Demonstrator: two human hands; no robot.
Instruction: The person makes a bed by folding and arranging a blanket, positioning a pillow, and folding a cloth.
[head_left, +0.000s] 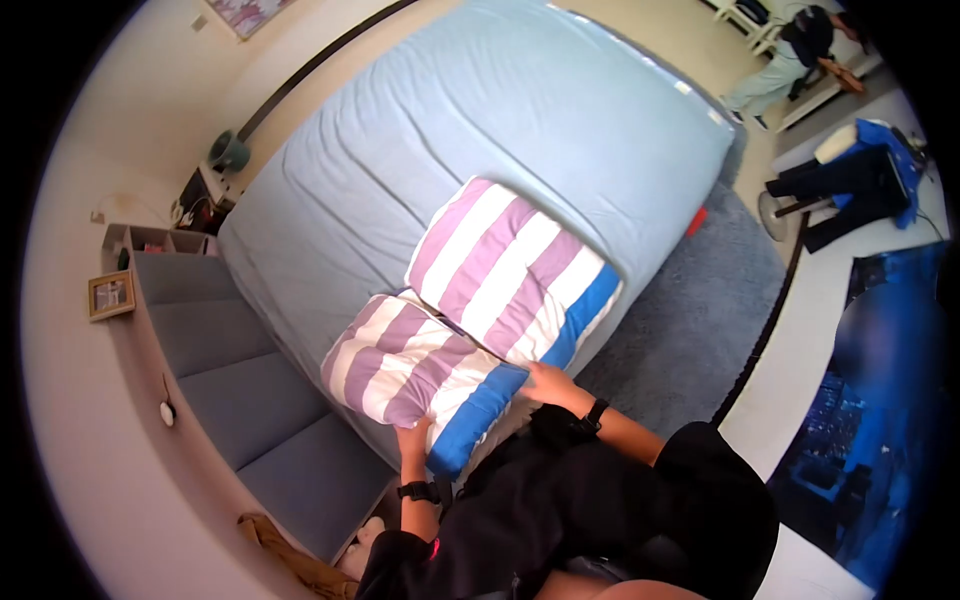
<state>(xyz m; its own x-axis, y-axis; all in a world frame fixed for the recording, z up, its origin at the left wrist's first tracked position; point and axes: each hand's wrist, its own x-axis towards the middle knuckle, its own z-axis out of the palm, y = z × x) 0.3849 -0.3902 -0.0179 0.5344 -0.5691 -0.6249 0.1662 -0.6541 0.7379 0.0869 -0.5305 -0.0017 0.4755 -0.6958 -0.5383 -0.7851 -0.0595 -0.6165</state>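
Two puffy pillows with purple and white stripes and a blue end band lie side by side on the bed. The nearer pillow (405, 365) is between my hands, slightly rumpled. My left hand (412, 437) grips its near edge, the fingers partly hidden under the fabric. My right hand (545, 384) is closed on its blue-banded corner, close to the edge of the farther pillow (515, 270). A dark gap shows between the two pillows. Each wrist wears a black band.
The bed (400, 150) has a wrinkled light blue sheet. A grey padded headboard (240, 360) runs along the left. A blue-grey rug (690, 310) lies to the right, beside a white desk (770, 400). Another person (795, 55) bends over at the far right.
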